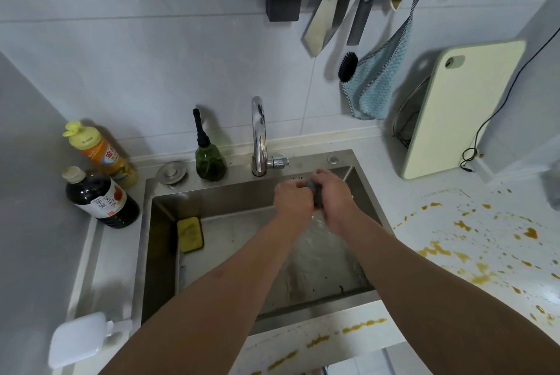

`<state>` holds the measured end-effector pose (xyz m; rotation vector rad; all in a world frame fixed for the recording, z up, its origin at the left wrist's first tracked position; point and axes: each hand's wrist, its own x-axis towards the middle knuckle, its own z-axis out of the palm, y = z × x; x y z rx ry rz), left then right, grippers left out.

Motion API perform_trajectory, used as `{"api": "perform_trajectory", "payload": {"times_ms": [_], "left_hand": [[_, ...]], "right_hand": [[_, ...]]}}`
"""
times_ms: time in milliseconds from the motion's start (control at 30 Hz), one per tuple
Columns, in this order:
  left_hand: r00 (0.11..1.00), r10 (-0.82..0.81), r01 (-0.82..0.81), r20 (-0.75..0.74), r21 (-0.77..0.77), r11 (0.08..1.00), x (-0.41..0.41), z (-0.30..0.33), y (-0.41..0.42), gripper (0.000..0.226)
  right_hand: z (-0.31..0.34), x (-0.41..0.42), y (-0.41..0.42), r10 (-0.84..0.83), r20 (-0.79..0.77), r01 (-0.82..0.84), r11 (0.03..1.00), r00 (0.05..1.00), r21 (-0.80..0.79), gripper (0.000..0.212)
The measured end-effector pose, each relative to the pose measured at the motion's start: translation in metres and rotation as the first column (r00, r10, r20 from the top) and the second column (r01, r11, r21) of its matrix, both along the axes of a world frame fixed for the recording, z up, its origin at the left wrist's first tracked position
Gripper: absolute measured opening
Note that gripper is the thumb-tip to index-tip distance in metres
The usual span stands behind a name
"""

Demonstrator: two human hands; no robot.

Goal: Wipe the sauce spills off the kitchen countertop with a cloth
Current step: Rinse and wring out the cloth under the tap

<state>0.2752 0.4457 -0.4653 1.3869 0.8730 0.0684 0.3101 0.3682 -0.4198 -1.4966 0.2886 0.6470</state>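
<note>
**Two hands, one wrung cloth, no spill yet wiped**

Both hands are held over the sink [157, 223], just below the faucet [259, 138]. A small dark grey cloth [315, 193] is bunched between them: the left hand [292, 199] is curled round one end and the right hand [336, 196] round the other, fingers closed tight on the fabric. Little of the cloth is shown, so its shape can only be partly read; its long axis appears to run roughly upright between the two fists, tilted slightly toward the camera at its lower end. Water is seen rippling in the basin beneath.

The wiping itself is judged not yet begun. Yellow-brown sauce spills [472, 241] are spread across the countertop [394, 174] to the right of the sink, and a further streak of drips [360, 327] is left along the front edge. All of that remains to be cleaned; only the preparing of the cloth seems to be under way.
</note>
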Motion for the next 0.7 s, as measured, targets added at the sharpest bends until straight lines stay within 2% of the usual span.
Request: {"api": "perform_trajectory", "payload": {"times_ms": [100,200,267,367,433,533,633,700], "left_hand": [[0.996,-0.082,0.081,0.03,0.024,0.996,-0.016,0.041,-0.009,0.016],[0.994,-0.105,0.109,0.038,-0.117,0.987,-0.02,0.053,-0.004,0.026],[0.989,-0.131,0.144,0.068,-0.238,0.961,-0.022,0.056,0.0,0.028],[0.989,-0.104,0.135,0.102,-0.382,0.914,-0.027,0.06,0.001,0.023],[0.994,-0.064,0.097,0.09,-0.442,0.892,-0.028,0.057,0.0,0.018],[1.0,-0.005,0.012,0.016,-0.457,0.889,-0.027,0.054,-0.001,0.02],[0.97,-0.109,0.038,-0.218,-0.308,0.951,-0.027,0.052,0.001,0.042],[0.946,-0.108,0.004,-0.304,-0.322,0.947,-0.028,0.051,-0.001,0.044]], "right_hand": [[0.005,0.002,-0.009,-0.035,-0.142,0.045,0.997,0.989,0.07,0.022],[0.001,0.002,-0.015,-0.012,-0.192,0.038,0.991,0.981,0.131,0.033],[0.001,0.003,-0.019,-0.021,-0.19,0.059,0.978,0.982,0.198,0.032],[0.002,0.005,-0.024,-0.039,-0.236,0.116,0.94,0.971,0.322,0.032],[0.004,0.005,-0.024,-0.013,-0.255,0.104,0.932,0.967,0.346,0.031],[0.008,0.002,-0.024,0.064,-0.222,0.023,0.93,0.973,0.368,0.036],[0.012,0.003,-0.026,0.078,-0.16,-0.017,0.936,0.984,0.352,0.038],[0.019,0.005,-0.024,0.12,-0.13,-0.073,0.945,0.984,0.319,0.033]]}}
